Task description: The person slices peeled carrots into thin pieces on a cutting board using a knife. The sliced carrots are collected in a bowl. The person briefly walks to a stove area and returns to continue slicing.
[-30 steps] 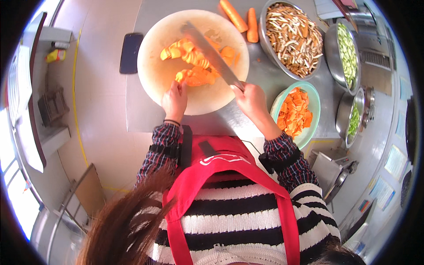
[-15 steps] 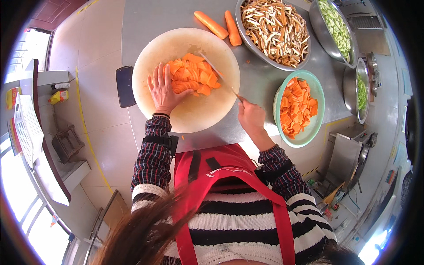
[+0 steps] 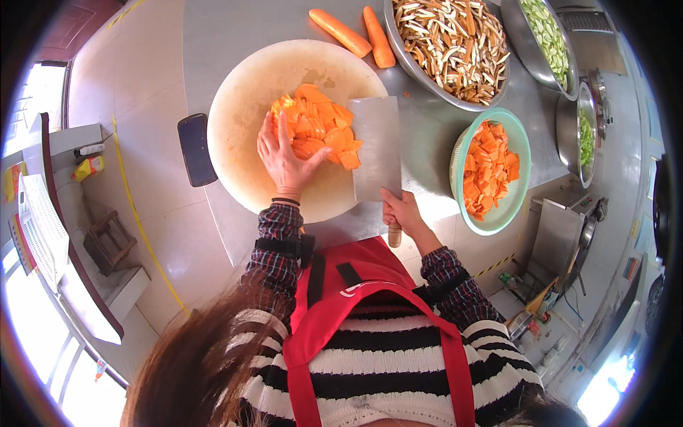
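A heap of sliced carrot (image 3: 316, 124) lies on the right half of the round cutting board (image 3: 238, 107). My left hand (image 3: 288, 160) cups the near left side of the heap, fingers along its left and thumb at its near edge. A cleaver (image 3: 377, 146) is in my right hand (image 3: 403, 213), which wraps round its wooden handle. The broad blade lies turned flat over the board's right edge, its left side against the carrot slices. To the right stands a pale green colander (image 3: 526, 174) holding more carrot slices.
Two whole carrots (image 3: 359, 39) lie beyond the board. Steel bowls of brown-and-white strips (image 3: 455, 50), pale green slices (image 3: 546, 43) and chopped greens (image 3: 586, 139) stand at the far right. A dark phone (image 3: 196, 151) sits at the metal table's left edge.
The cleaver has turned from edge-on to flat and moved against the heap's right side. My left hand has shifted from atop the slices to their left, bunching them together.
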`<state>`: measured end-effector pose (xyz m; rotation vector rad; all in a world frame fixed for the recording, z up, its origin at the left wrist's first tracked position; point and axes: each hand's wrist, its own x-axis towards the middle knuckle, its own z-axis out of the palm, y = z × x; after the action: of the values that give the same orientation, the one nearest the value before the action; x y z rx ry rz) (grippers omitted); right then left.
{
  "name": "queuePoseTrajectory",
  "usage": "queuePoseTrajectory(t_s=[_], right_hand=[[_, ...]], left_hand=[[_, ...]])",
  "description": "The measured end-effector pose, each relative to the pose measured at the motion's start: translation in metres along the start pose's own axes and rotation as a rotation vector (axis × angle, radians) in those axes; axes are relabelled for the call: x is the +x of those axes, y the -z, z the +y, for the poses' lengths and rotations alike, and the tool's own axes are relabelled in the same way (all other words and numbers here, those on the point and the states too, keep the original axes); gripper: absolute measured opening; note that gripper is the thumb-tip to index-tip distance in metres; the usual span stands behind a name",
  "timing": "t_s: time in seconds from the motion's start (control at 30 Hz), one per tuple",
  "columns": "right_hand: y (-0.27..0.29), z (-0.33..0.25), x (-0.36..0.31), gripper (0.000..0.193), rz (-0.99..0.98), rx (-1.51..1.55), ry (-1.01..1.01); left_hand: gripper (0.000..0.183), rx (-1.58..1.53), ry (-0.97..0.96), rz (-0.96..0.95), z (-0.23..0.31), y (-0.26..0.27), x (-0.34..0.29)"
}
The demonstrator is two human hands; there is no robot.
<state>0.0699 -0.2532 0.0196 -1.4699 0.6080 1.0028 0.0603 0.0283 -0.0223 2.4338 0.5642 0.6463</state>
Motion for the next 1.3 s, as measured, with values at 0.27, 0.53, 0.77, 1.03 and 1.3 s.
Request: queuePoseTrajectory(t_s=[0.27, 0.53, 0.77, 1.03, 1.3], right_hand=[[-0.082, 0.000, 0.015, 0.028, -0.178, -0.065, 0.028], [-0.077, -0.003, 0.005, 0.024, -0.249, -0.135, 0.102], [-0.047, -0.004, -0.018, 0.025, -0.329, -0.158, 0.125], [0.033, -0.010, -0.074, 0.025, -0.334, -0.161, 0.221], [0.177, 0.000, -0.152, 0.025, 0.161, -0.182, 0.500]], left_hand=[[0.104, -0.035, 0.110, 0.076, 0.036, -0.008, -0.008], [0.085, -0.062, 0.140, 0.161, 0.047, -0.005, -0.016], [0.085, -0.028, 0.127, 0.171, 0.091, 0.018, -0.030], [0.080, -0.055, -0.063, 0.233, 0.193, 0.027, -0.049], [0.081, -0.537, -0.212, 0.006, 0.349, -0.048, -0.085]])
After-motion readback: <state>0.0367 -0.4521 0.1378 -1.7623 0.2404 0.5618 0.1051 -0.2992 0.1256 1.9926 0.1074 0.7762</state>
